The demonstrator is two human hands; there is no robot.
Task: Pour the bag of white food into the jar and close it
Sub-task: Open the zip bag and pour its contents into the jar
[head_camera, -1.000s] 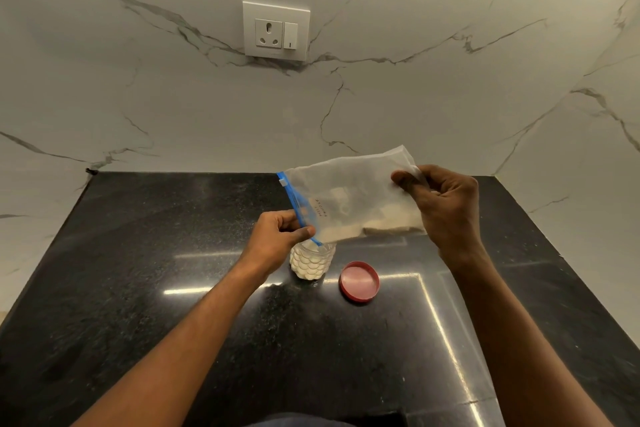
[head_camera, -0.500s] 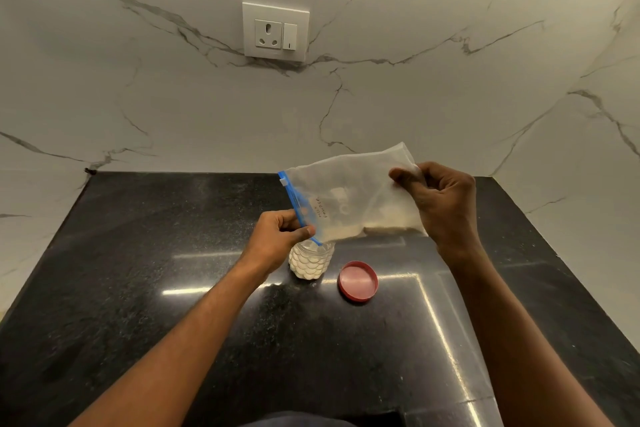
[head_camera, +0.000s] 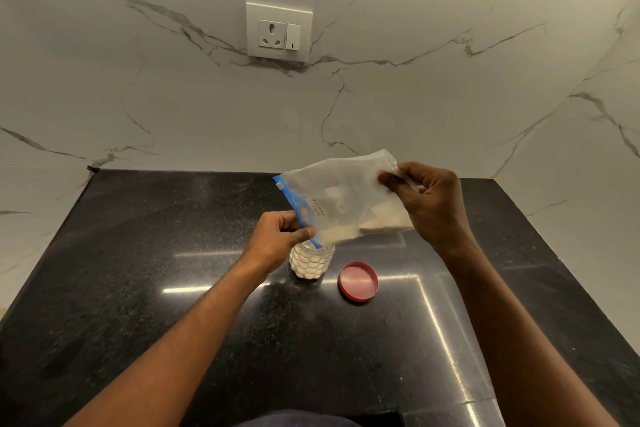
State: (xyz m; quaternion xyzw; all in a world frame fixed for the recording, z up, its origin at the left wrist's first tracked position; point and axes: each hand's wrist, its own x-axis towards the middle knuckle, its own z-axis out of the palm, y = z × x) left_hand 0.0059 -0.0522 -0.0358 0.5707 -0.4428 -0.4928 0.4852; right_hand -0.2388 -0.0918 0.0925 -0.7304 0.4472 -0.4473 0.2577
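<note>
While the left hand [head_camera: 277, 236] pinches the blue zip mouth of the bag [head_camera: 341, 198] over the jar [head_camera: 309, 262] and the right hand [head_camera: 429, 199] lifts its far corner, pouring is underway; tipping higher should come next, the red lid [head_camera: 358, 281] waiting beside.

The bag [head_camera: 341, 199] hangs above the jar [head_camera: 311, 262] on the counter [head_camera: 138, 253], lid [head_camera: 358, 281] just right.

counter [head_camera: 173, 288]: bare left, front | obstacles: jar [head_camera: 310, 261] (under bag [head_camera: 341, 199]), lid [head_camera: 358, 281] beside
</note>
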